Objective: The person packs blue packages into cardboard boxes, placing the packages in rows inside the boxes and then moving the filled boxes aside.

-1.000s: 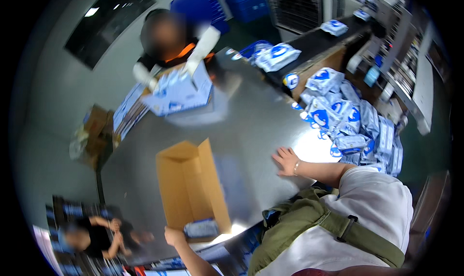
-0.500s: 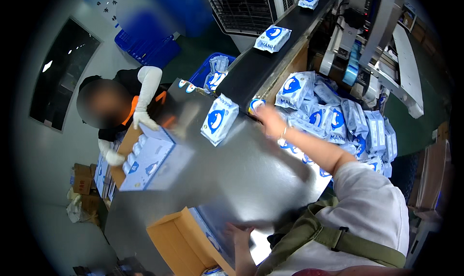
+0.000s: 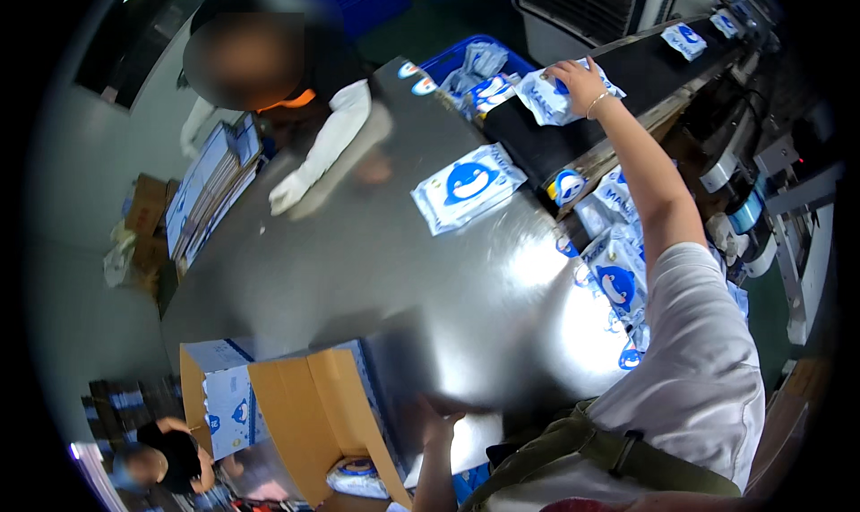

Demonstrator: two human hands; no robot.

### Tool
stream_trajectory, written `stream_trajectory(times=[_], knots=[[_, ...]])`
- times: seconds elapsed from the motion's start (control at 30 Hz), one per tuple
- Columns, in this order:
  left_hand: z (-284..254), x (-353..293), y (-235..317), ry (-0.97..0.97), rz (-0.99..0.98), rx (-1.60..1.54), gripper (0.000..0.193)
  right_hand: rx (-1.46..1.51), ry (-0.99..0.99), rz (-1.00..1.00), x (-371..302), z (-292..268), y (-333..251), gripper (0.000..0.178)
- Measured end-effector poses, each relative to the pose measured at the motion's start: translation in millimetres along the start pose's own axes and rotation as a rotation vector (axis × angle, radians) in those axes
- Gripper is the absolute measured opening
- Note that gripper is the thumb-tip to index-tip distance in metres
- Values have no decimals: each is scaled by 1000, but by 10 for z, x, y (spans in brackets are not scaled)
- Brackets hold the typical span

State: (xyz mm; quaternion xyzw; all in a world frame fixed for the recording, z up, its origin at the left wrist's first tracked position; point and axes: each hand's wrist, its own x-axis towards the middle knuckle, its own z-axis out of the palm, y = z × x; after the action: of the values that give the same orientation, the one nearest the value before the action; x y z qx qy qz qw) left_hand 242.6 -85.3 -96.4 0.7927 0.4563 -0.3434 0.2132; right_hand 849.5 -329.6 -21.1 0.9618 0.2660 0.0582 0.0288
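My right hand is closed on a soft pack of wet wipes, white and light blue, at the near end of the black conveyor belt. Another such wipes pack lies flat on the metal table, just short of the belt. Low in the view, my left hand is beside the outer wall of an open carton, thumb apart from the fingers, with nothing seen in it. Its fingers are dim and blurred. Inside that carton, near its bottom edge, a wipes pack shows.
Two more packs lie up the belt. Loose packs are heaped right of the table, partly behind my arm. Across the table is a co-worker's white sleeve near stacked flat cartons. A printed carton stands left of mine; a blue crate sits behind.
My view has swung. My right hand has gone from the belt's near corner to a pack on the belt. The co-worker's hands have left the filled carton; one arm now reaches over the table.
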Motion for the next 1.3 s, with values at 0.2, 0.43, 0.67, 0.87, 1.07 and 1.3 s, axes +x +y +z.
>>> stream_trajectory(times=[0.2,0.43,0.67,0.87,1.07,1.3], knots=[[320,176,-323,177,94,65,124,341,184,-371,20,-226,-1567,49],[304,153,-369,171,139,-70,128,389,-111,-392,-490,-164,-2532,58],[388,112,-620,335,290,-120,94,333,135,-535,-3145,-303,-2804,85],[942,-294,-1124,235,467,-466,66,277,99,-583,-4558,-361,-2991,93],[959,-733,-957,296,569,-516,82,597,-542,-384,-3119,-193,-2918,124],[447,-1083,-495,656,653,66,102,766,-788,-624,-3136,8,-3486,119]])
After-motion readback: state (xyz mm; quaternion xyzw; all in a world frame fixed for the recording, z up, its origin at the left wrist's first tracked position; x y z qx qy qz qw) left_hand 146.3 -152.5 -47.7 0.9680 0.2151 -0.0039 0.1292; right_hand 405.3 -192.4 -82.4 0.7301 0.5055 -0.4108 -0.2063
